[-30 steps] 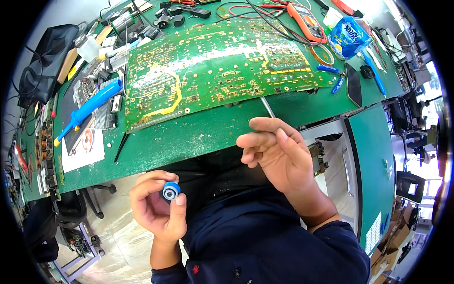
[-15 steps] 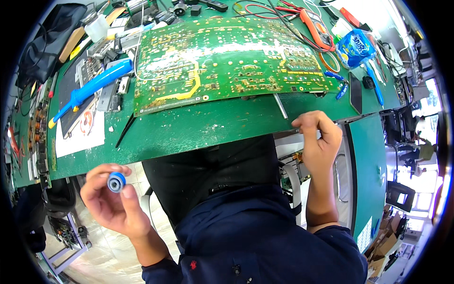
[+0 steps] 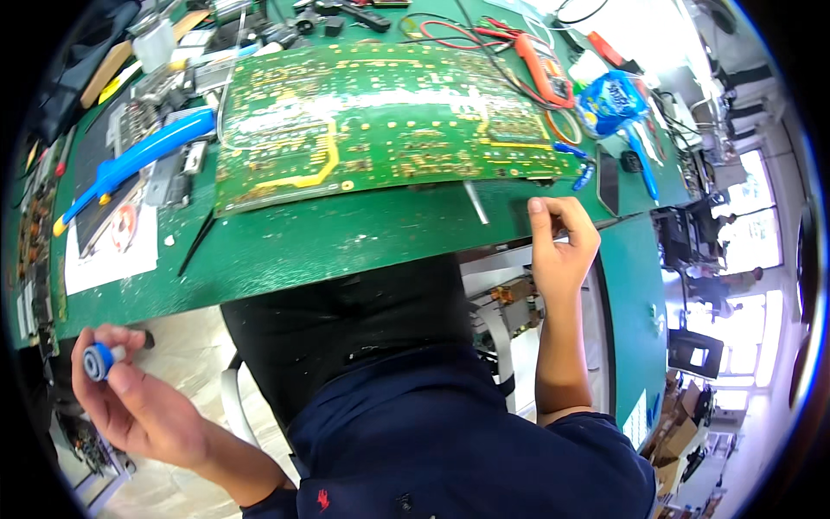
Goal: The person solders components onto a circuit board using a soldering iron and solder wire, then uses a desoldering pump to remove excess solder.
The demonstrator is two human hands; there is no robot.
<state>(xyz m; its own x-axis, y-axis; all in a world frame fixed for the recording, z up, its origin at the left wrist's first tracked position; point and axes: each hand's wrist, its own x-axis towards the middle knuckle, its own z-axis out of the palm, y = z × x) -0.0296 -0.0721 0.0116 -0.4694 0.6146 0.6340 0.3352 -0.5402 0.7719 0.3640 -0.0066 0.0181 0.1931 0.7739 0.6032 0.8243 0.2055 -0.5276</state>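
My left hand, low at the left beyond the table's front edge, has its fingers and thumb round a blue round-ended tool. The tool is seen nearly end-on, with grey rings at its centre, so its kind does not show. My right hand is at the table's front edge, right of the middle. Its thumb and index finger are pinched together, and whatever may be between them is too small to see. Beyond it lies a large green circuit board. A thin metal rod sticks out from under the board's near edge.
Black tweezers and a long blue tool with a yellow tip lie left of the board. At the right are an orange multimeter, a blue packet and a phone. Loose parts crowd the back left.
The whole view has shifted, with the table now further left. My left hand has moved left and down with the blue tool, which has tilted slightly. My right hand remains pinched near the table edge.
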